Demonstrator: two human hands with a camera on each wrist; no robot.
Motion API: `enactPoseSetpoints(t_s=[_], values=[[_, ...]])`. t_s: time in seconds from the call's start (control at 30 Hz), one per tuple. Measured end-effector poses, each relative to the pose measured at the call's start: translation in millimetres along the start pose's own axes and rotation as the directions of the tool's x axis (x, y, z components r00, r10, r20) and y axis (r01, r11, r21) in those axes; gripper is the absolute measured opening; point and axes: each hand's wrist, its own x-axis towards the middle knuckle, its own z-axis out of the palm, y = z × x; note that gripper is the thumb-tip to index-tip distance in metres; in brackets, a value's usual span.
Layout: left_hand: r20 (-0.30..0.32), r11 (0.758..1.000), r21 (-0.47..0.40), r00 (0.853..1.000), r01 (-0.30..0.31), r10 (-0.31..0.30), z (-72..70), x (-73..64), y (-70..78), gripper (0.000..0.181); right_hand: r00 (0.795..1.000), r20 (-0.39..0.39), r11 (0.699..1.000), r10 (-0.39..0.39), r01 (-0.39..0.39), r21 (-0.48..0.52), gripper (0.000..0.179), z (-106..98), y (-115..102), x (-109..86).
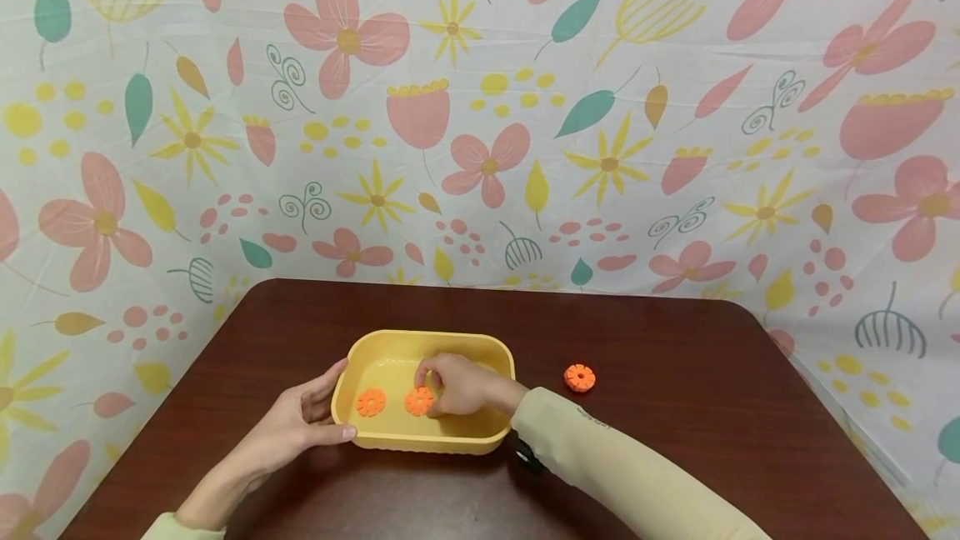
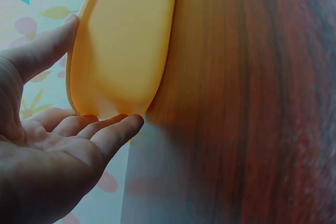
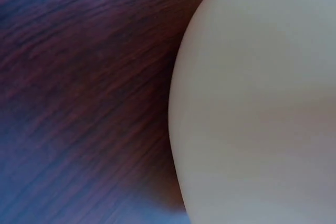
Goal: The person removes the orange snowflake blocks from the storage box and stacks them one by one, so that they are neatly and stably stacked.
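Observation:
A yellow tray [image 1: 431, 445] with rounded corners sits on the table, its left end held by my left hand [image 1: 288, 427]. The thumb is at the near left corner and the fingers at the far left; in the left wrist view the fingertips meet the tray's end wall [image 2: 121, 51]. Reaching inside, my right hand [image 1: 461, 386] pinches an orange notched disc [image 1: 417, 402] between thumb and fingers, close over the tray floor. Another orange disc [image 1: 371, 402] lies flat to its left in the tray. The right hand does not show in the right wrist view.
On the brown table [image 1: 645, 440], right of the tray, lies a thicker orange notched piece [image 1: 580, 377], apparently stacked discs. Behind the table hangs a flowered cloth [image 1: 480, 107]. A pale rounded surface [image 3: 252, 108] fills much of the right wrist view.

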Motion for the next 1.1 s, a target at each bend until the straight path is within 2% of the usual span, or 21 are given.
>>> enactPoseSetpoints(t_s=[0.37, 1.1], values=[[-0.003, 1.000, 0.006, 1.000, 0.017, -0.017, 1.0, 0.9, -3.3, 0.101, 1.000, -0.029, 0.997, 0.000, 0.002, 0.074, 0.042, 2.0, 3.4, -0.9], [-0.006, 1.000, 0.012, 1.000, 0.013, -0.013, 1.5, 0.6, -3.7, 0.102, 0.999, -0.053, 0.996, 0.005, -0.001, 0.084, 0.040, 1.1, 6.4, -0.3]])
